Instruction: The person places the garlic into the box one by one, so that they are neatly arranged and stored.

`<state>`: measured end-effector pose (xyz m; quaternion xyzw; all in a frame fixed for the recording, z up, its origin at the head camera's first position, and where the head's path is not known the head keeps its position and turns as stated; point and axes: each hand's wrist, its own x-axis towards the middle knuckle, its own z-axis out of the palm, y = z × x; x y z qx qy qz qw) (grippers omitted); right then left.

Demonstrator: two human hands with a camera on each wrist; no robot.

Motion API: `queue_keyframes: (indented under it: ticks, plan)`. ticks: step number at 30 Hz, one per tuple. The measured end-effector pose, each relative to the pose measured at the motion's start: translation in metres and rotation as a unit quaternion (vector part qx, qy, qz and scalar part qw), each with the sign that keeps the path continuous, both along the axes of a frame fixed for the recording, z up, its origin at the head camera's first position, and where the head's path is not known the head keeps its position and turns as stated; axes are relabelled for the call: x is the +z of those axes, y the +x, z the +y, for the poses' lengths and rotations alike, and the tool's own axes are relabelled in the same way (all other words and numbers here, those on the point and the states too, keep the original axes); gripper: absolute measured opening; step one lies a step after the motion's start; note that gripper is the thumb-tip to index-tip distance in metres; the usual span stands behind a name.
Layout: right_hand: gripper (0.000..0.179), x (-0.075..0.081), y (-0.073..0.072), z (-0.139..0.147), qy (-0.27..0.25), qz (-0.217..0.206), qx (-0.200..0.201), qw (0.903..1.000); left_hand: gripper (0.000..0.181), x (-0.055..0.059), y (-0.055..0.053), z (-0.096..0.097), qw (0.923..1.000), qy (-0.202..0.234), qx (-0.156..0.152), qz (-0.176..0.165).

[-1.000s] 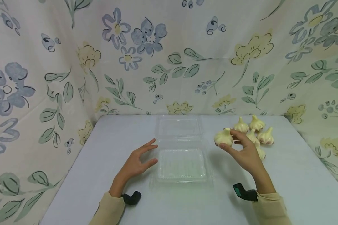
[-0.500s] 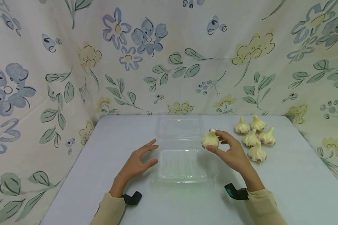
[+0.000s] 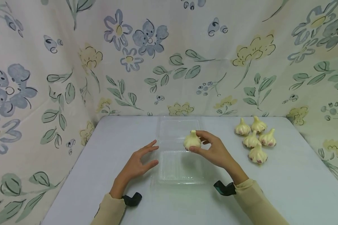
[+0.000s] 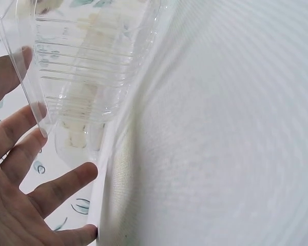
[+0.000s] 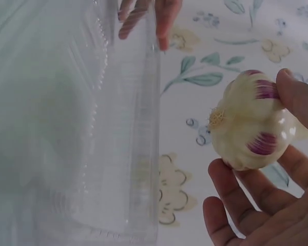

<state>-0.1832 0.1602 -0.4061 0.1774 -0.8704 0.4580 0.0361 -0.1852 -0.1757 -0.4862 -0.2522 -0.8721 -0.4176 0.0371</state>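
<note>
A garlic bulb [image 3: 192, 140], pale with purple streaks in the right wrist view, is pinched between the thumb and fingers of my right hand [image 3: 214, 151]. It hangs above the clear plastic container [image 3: 169, 170], near the fold between the tray part and its opened lid [image 3: 171, 126]. My left hand [image 3: 136, 162] stands at the container's left side with fingers spread and nothing held. In the left wrist view, the fingertips of the left hand [image 4: 20, 205] are at the container's clear edge [image 4: 25, 87]; whether they all touch it I cannot tell.
Several more garlic bulbs [image 3: 250, 139] sit in a group at the right rear of the white table [image 3: 284, 187]. A floral curtain [image 3: 169, 62] hangs behind the table and along its sides.
My right hand has carried the garlic bulb leftward from beside the group to over the container. The left hand has stayed in place.
</note>
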Motion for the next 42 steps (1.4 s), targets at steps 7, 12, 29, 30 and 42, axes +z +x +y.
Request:
queue_keyframes:
  ticks: [7, 12, 29, 30, 42]
  plan:
    - [0.055, -0.006, -0.008, -0.019, -0.002, 0.016, 0.048, 0.9987, 0.056, 0.0, 0.0, 0.0, 1.0, -0.004, 0.006, -0.004]
    - [0.055, -0.011, -0.007, -0.033, -0.007, 0.009, 0.067, 0.9977, 0.056, 0.001, 0.0, 0.0, 1.0, -0.002, 0.006, -0.006]
    - [0.055, -0.034, -0.006, -0.062, -0.003, -0.017, 0.093, 0.9955, 0.056, 0.001, -0.001, 0.001, 0.9999, -0.001, 0.005, -0.016]
    - [0.055, -0.035, -0.006, -0.062, -0.001, -0.014, 0.094, 0.9955, 0.056, 0.001, -0.001, 0.001, 0.9998, -0.001, 0.005, -0.018]
    - [0.056, -0.037, -0.015, -0.064, 0.014, -0.052, 0.088, 0.9947, 0.056, 0.004, 0.001, 0.001, 0.9999, 0.002, 0.001, -0.011]
